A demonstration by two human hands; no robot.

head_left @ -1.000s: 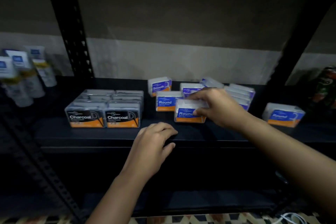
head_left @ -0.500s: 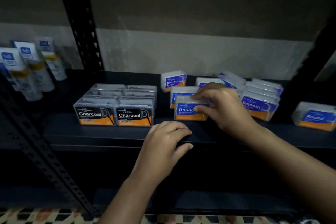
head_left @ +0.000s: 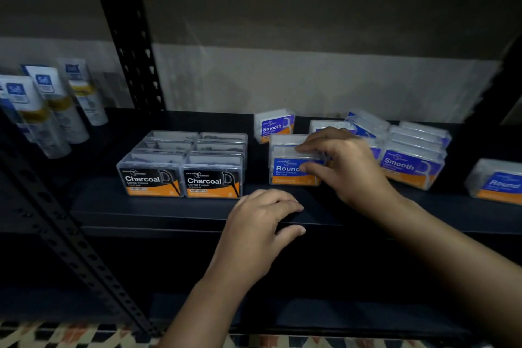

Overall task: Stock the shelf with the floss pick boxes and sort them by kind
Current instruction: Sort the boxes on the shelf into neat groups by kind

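Dim light, dark metal shelf (head_left: 169,206). Landmark for everything below: the front Round box (head_left: 291,172).

The right hand (head_left: 350,169) is pinching the front Round box, fingers curling over its clear lid, thumb pressing its blue label; the box is sitting upright on the shelf near the front edge. A 2nd clear box is standing directly behind it, touching (label hidden).

The left hand (head_left: 257,232) is resting just in front of and below the Round box, fingers curling over the shelf's front lip, thumb underneath, holding nothing else.

Left of the Round box, a short gap away, the Charcoal boxes (head_left: 183,167) are sitting in 2 tight columns, labels facing forward.

Behind and slightly left of the Round box, a single Smooth box (head_left: 274,127) is standing near the wall. Right of the Round box, beyond the hand, a cluster of Smooth boxes (head_left: 412,155) is sitting loosely, some tilted.

Far right of it, well apart, another Round box (head_left: 497,182) is lying blurred.

Far left, past the perforated upright (head_left: 127,37), white tubes (head_left: 56,104) are standing.
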